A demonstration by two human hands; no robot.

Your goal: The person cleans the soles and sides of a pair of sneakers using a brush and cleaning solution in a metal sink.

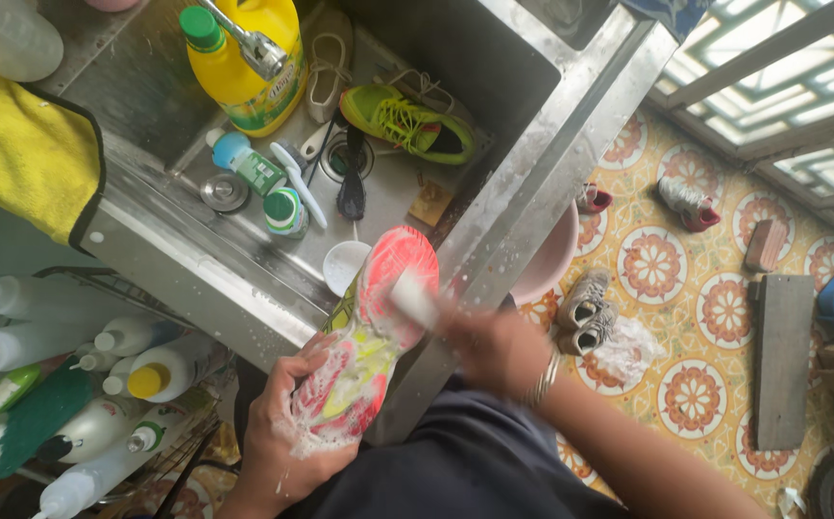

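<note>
Scrubbing is well under way, judging by the foam: the pink-and-yellow shoe [371,332] lies sole-up across the sink's front rim [244,288], between the two hands, and suds cover its heel end and run over the left hand [287,432]; that hand is wrapped round the heel from below, holding it steady. The right hand [494,348] is closed on a pale brush [415,300] laid across the sole near the toe — hand and brush are blurred, so the bristles cannot be made out. The toe end shows less lather, so it seems part of the sole is yet to be worked; no rinsing shows. Beyond the hands, in the basin, a green shoe [407,123] and a pale shoe [327,67] lie apparently unsoaped — likely yet to be cleaned; more shoes sit on the patterned floor [686,288] to the right of the right hand. The shoe's upper is hidden beneath it; the yellow bottle [244,67] is partly cut off at the top edge.
</note>
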